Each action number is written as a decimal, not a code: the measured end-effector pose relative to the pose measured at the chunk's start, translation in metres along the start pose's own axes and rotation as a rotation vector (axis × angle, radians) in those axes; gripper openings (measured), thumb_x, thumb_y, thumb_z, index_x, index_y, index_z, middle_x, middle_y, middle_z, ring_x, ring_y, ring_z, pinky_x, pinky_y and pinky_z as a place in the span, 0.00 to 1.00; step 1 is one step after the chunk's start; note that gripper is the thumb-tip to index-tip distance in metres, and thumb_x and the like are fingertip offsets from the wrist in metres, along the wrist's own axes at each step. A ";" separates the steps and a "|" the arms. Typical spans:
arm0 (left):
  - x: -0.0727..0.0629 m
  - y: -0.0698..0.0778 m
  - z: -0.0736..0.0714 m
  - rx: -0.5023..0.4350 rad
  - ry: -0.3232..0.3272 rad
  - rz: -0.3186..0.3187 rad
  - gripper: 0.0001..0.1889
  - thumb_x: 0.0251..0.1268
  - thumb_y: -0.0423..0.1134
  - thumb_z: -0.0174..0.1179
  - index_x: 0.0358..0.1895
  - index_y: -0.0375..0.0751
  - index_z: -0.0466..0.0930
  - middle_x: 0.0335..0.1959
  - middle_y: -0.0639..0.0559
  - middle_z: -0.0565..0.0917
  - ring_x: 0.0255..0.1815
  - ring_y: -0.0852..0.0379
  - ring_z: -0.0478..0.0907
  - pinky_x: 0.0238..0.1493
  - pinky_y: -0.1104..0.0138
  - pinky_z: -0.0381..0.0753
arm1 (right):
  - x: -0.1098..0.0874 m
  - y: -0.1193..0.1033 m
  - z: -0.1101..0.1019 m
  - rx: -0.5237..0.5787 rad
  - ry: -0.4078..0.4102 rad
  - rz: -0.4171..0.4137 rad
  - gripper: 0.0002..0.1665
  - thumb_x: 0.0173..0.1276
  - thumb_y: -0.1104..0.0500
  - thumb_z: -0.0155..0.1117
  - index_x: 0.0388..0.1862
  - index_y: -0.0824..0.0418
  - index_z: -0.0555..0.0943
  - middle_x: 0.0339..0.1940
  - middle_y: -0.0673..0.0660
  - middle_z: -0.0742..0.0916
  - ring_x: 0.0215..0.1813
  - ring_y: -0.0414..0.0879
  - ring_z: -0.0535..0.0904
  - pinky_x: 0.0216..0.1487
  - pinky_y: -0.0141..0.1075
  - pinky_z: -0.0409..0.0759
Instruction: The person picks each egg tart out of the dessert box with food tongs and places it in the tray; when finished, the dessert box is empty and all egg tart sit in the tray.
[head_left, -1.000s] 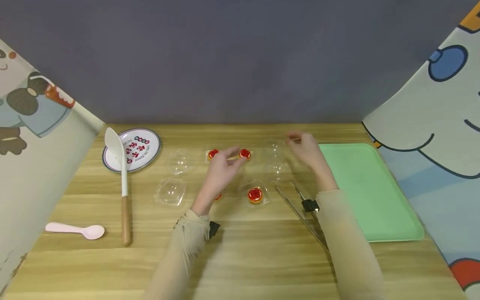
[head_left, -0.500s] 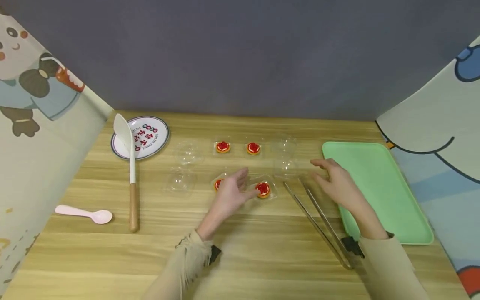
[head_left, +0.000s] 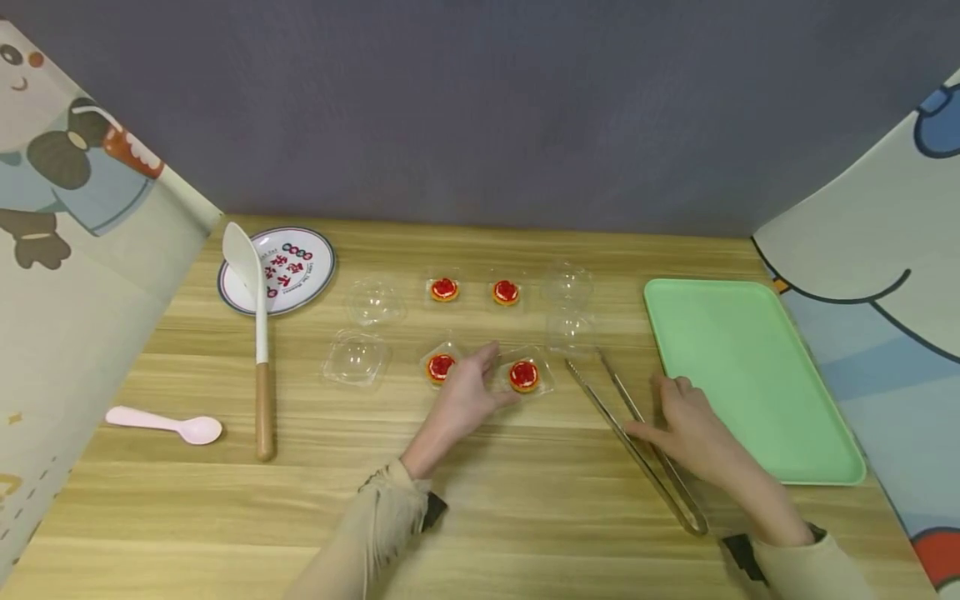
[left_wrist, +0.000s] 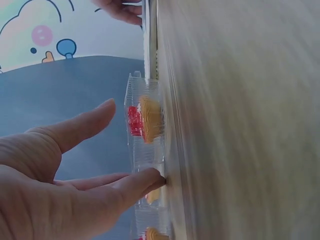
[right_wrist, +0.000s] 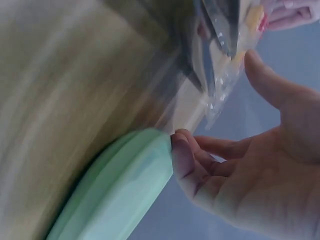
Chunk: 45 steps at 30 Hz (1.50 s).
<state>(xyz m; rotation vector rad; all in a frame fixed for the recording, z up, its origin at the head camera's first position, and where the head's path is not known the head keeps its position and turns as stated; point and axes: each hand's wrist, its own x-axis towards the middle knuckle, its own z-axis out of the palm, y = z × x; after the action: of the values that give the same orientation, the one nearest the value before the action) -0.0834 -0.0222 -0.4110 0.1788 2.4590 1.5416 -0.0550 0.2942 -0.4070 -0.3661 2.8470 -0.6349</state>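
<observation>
In the head view my left hand point(head_left: 465, 396) is just left of the front right tart point(head_left: 523, 376), a red-topped one in a clear plastic box. Its thumb and fingers are spread apart around nothing; contact with the box cannot be told. The front left tart point(head_left: 440, 367) lies just beyond those fingers. My right hand point(head_left: 697, 429) hovers low between the metal tongs point(head_left: 645, 450) and the green tray point(head_left: 750, 375). Its thumb reaches over one tong arm, while the fingertips are close to the tray's near edge in the right wrist view. The tongs lie spread on the table.
Two more boxed tarts, the back left one point(head_left: 445, 289) and the back right one point(head_left: 506, 292), sit behind. Empty clear clamshell boxes stand left point(head_left: 357, 358) and right point(head_left: 570, 329). Further left are a plate point(head_left: 307, 271), a ladle point(head_left: 262, 358) and a pink spoon point(head_left: 198, 430).
My right hand has come from the clear box at the back right down to the tongs and tray. My left hand has moved from the back tarts to the front ones. The head view has shifted.
</observation>
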 end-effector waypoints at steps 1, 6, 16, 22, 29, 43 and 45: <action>0.000 0.000 0.000 0.001 0.001 -0.005 0.45 0.58 0.28 0.79 0.76 0.20 0.65 0.74 0.25 0.72 0.74 0.33 0.72 0.78 0.48 0.72 | -0.001 0.000 0.002 -0.008 -0.001 -0.003 0.50 0.71 0.47 0.78 0.65 0.87 0.67 0.44 0.75 0.78 0.46 0.70 0.76 0.41 0.60 0.82; 0.003 0.000 0.002 0.019 -0.001 -0.007 0.46 0.56 0.27 0.79 0.78 0.22 0.64 0.75 0.27 0.72 0.75 0.34 0.72 0.78 0.49 0.72 | -0.002 -0.002 0.010 -0.048 0.009 -0.047 0.49 0.65 0.45 0.82 0.60 0.84 0.68 0.40 0.71 0.78 0.39 0.61 0.76 0.32 0.52 0.81; 0.005 -0.001 0.008 0.060 0.019 0.020 0.52 0.52 0.26 0.81 0.80 0.24 0.61 0.77 0.29 0.70 0.77 0.34 0.69 0.80 0.48 0.68 | -0.003 -0.010 0.011 -0.086 -0.027 -0.034 0.59 0.65 0.43 0.81 0.68 0.89 0.64 0.59 0.86 0.75 0.59 0.80 0.76 0.54 0.69 0.83; 0.007 -0.002 0.011 0.073 0.034 0.040 0.54 0.50 0.28 0.83 0.80 0.25 0.61 0.78 0.30 0.68 0.79 0.34 0.67 0.82 0.48 0.65 | -0.003 -0.012 0.012 -0.081 -0.096 -0.003 0.57 0.73 0.46 0.74 0.75 0.88 0.58 0.71 0.94 0.62 0.73 0.87 0.61 0.66 0.77 0.72; 0.007 -0.007 0.014 0.023 0.015 0.068 0.50 0.52 0.27 0.82 0.79 0.24 0.63 0.75 0.31 0.72 0.76 0.36 0.71 0.80 0.49 0.68 | -0.010 -0.011 0.017 -0.094 -0.083 -0.049 0.57 0.71 0.48 0.77 0.75 0.87 0.59 0.68 0.94 0.66 0.67 0.86 0.70 0.58 0.72 0.81; 0.007 -0.018 0.016 -0.091 0.016 0.071 0.47 0.54 0.24 0.79 0.78 0.27 0.64 0.75 0.30 0.72 0.75 0.35 0.72 0.76 0.52 0.75 | -0.017 -0.009 0.024 -0.115 -0.043 -0.056 0.45 0.74 0.53 0.74 0.73 0.84 0.67 0.61 0.89 0.75 0.57 0.79 0.81 0.46 0.66 0.88; 0.008 -0.019 0.016 -0.107 0.014 0.067 0.47 0.54 0.23 0.78 0.79 0.27 0.64 0.76 0.30 0.72 0.75 0.35 0.72 0.76 0.52 0.75 | -0.018 -0.007 0.023 -0.100 -0.043 -0.038 0.42 0.76 0.53 0.72 0.72 0.84 0.68 0.61 0.87 0.77 0.57 0.78 0.81 0.43 0.65 0.88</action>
<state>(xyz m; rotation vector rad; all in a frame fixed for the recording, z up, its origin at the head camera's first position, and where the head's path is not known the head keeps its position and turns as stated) -0.0861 -0.0145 -0.4359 0.2346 2.3960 1.7034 -0.0312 0.2838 -0.4222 -0.4462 2.8438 -0.4861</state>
